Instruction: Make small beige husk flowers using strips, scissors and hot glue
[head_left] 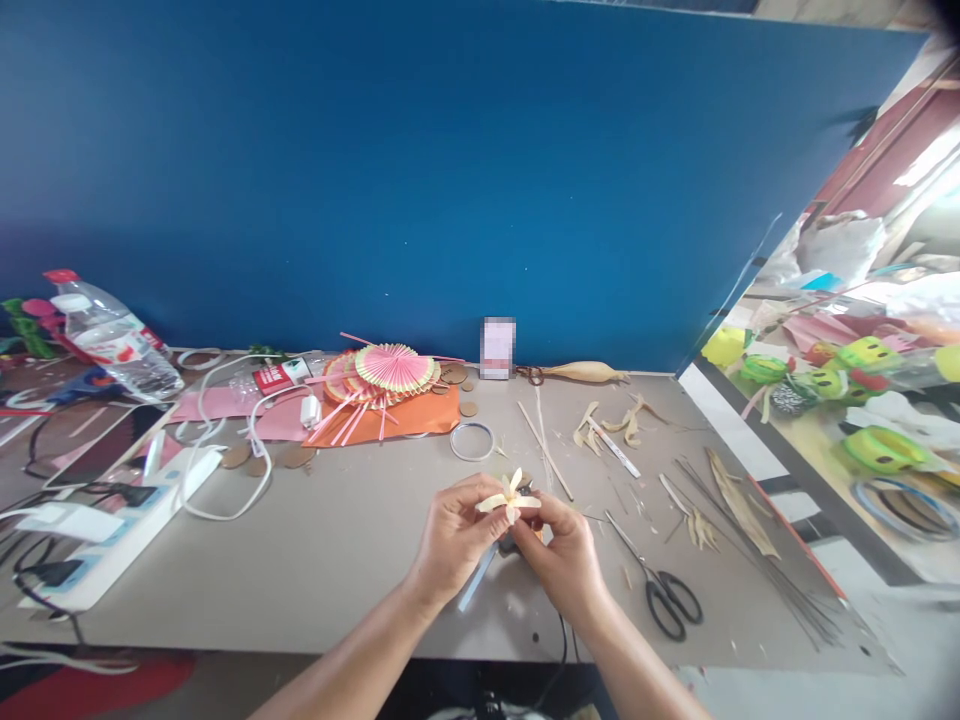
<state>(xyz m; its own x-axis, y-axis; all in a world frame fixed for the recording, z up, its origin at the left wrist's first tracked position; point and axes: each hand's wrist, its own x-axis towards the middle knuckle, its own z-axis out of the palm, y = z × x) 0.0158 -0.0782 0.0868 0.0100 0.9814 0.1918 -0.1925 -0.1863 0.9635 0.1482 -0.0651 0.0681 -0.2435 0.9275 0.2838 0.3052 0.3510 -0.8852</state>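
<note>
A small cream flower [511,499] with narrow pointed petals is held between both hands above the table's front half. My left hand [459,535] pinches it from the left, thumb and fingers pressed together. From the right, my right hand [564,555] closes its thumb and fingers on the flower's edge. Beneath the hands are a pale blue strip [478,580] and a dark object that is partly hidden. Black-handled scissors [664,590] lie open to the right of my right hand. A round ring [472,441] lies beyond the hands.
Paper fans [396,370] rest on orange paper [442,410] at the back. At left are a white power strip [124,540], cables and plastic bottles [120,345]. Dried husks [739,500], thin wires [787,580] and a pen [615,448] lie right. A blue panel [450,180] stands behind.
</note>
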